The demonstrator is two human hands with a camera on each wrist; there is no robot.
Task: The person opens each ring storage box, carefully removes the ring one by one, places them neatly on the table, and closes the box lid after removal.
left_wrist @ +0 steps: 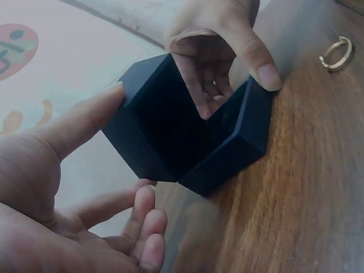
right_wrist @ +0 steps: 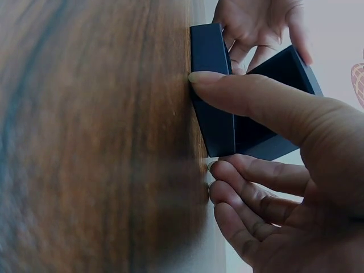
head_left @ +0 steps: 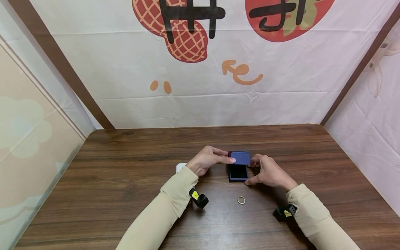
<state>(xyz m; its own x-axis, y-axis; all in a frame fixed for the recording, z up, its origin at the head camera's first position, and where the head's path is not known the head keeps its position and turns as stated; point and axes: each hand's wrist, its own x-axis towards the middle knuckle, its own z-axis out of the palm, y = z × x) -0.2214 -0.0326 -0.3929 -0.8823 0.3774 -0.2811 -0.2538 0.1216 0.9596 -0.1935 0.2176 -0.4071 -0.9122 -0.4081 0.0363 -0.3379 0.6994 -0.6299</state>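
Note:
A small dark blue ring box (head_left: 238, 173) sits on the table with its lid (head_left: 240, 158) raised. My left hand (head_left: 210, 158) holds the lid, thumb on its upper edge and fingers behind it. My right hand (head_left: 268, 171) grips the base, thumb at its front corner and fingertips along the side. In the left wrist view the box (left_wrist: 222, 159) stands wide open, its inside dark. The right wrist view shows the right thumb (right_wrist: 244, 96) lying across the base's front wall. In front of the box lies a gold ring (head_left: 238, 199), touched by neither hand.
A white flat object (head_left: 180, 166) is partly hidden behind the left wrist. Something small and gold (head_left: 189, 201) peeks out beside the left wrist strap (head_left: 199, 198). The wooden table (head_left: 125, 166) ends at a printed cloth wall (head_left: 131, 107).

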